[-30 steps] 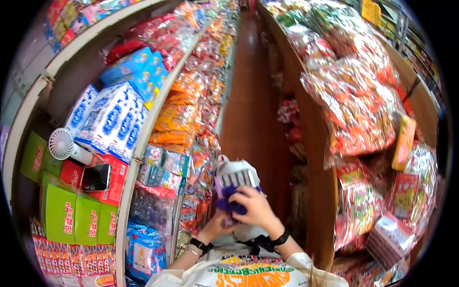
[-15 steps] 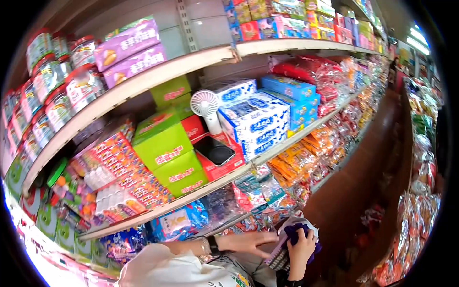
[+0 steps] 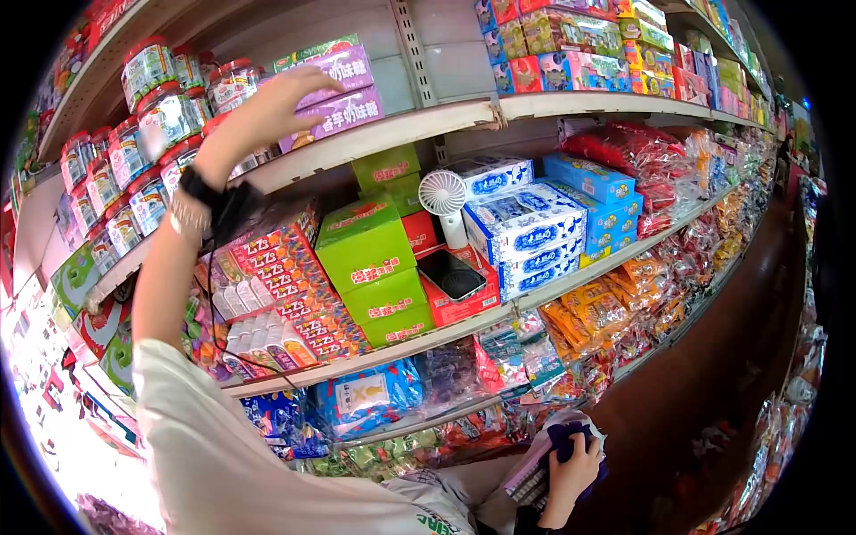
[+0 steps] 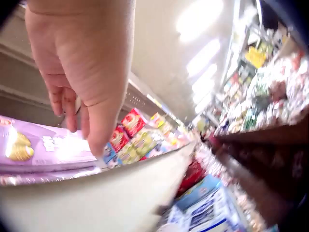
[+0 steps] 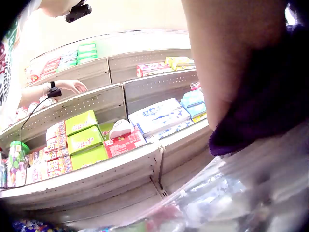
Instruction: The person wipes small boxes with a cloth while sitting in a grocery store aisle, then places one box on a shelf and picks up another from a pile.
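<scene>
My left hand (image 3: pixel 281 102) is raised at the upper shelf, its fingers stretched over the purple boxes (image 3: pixel 355 109) stacked there. In the left wrist view the fingers of the left hand (image 4: pixel 82 72) point down beside a purple box (image 4: pixel 53 150) and hold nothing. Low in front of me my right hand (image 3: pixel 575 468) grips a dark purple cloth (image 3: pixel 560 434), with a whitish plastic package (image 3: pixel 526 473) against it. Dark purple cloth (image 5: pixel 265 101) and clear plastic fill much of the right wrist view, and the right fingers are mostly hidden there.
Red-lidded jars (image 3: pixel 169 116) stand left of the purple boxes. On the shelf below are green boxes (image 3: pixel 366 250), a small white fan (image 3: pixel 443 196), a phone (image 3: pixel 452 273) and blue-and-white boxes (image 3: pixel 526 223). A dark cable (image 3: pixel 214 294) hangs from my left wrist.
The view has turned left toward the shelves. My left hand has left the package and risen to the purple boxes. My right hand still grips the purple cloth.
</scene>
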A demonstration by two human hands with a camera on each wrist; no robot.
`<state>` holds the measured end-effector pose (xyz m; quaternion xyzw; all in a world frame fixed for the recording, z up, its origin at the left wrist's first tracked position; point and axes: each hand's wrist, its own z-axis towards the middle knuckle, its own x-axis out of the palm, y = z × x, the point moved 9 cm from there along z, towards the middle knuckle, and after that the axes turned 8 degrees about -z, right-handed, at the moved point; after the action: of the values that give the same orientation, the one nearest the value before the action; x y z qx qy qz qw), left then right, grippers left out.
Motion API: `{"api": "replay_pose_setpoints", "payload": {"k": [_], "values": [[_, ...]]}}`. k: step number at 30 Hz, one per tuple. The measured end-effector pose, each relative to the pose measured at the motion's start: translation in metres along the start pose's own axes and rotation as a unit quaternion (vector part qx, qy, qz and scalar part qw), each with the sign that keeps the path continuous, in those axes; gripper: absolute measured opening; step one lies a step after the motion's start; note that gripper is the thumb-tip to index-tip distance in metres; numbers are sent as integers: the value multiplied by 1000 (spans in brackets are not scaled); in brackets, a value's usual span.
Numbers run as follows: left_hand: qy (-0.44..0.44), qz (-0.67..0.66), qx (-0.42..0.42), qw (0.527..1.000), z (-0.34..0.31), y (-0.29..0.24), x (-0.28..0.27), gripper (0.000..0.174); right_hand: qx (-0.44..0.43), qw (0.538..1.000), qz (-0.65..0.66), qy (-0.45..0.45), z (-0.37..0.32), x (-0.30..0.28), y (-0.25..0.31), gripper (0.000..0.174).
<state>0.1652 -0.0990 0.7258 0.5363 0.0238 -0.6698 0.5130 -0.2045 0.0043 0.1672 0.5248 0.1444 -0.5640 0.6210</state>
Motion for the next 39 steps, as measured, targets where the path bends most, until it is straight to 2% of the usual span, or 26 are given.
{"api": "replay_pose_setpoints", "payload": {"k": [1,3,4,6,9,13,14,15,17,18,20,24,26,30,32,33,34,35,36,38,39], "values": [[-1,0,2,1000,14,10,-3,50,-2,1000,8,-2,0,0,0,38],[96,74,78,990,41,4,15,63,-3,1000,15,-8,0,2,0,39],[94,73,79,990,54,6,17,63,-6,1000,21,-10,0,2,0,39],[230,158,148,949,61,3,53,72,-9,1000,26,-15,-2,0,-1,39],[254,220,123,934,67,21,85,77,-8,999,33,-19,-5,-2,-4,39],[207,244,134,938,70,21,92,69,7,999,32,-21,-6,-4,-9,39],[186,236,125,945,72,20,89,60,9,999,32,-20,-7,-2,-11,39],[189,236,126,945,74,21,92,60,11,999,29,-23,-6,-1,-13,39],[141,259,140,945,76,20,89,64,12,999,27,-22,-8,-1,-15,39],[143,260,140,945,76,18,86,64,15,999,27,-24,-8,-1,-15,39],[158,242,153,945,79,10,81,54,21,999,31,-28,-8,-2,-16,38],[135,221,125,958,78,24,69,54,19,999,38,-28,-7,-6,-15,36],[53,151,91,983,76,21,42,43,20,999,42,-26,-7,-6,-15,34],[55,178,97,978,62,27,39,29,14,999,42,-28,-7,-2,-17,35],[-22,207,90,974,57,33,28,16,9,998,38,-39,-7,-4,-17,36],[-22,205,90,974,54,33,28,16,11,998,39,-40,-7,-5,-16,35],[14,270,62,961,53,40,32,8,12,998,40,-41,-7,-5,-16,35],[51,334,32,941,52,47,36,8,12,998,40,-41,-8,-5,-17,35],[50,335,32,940,48,44,36,8,8,998,38,-42,-8,-5,-18,35],[72,297,35,952,39,36,43,31,2,998,37,-43,-7,-5,-16,35],[73,297,34,951,38,34,43,31,2,999,36,-40,-6,-5,-15,35]]}}
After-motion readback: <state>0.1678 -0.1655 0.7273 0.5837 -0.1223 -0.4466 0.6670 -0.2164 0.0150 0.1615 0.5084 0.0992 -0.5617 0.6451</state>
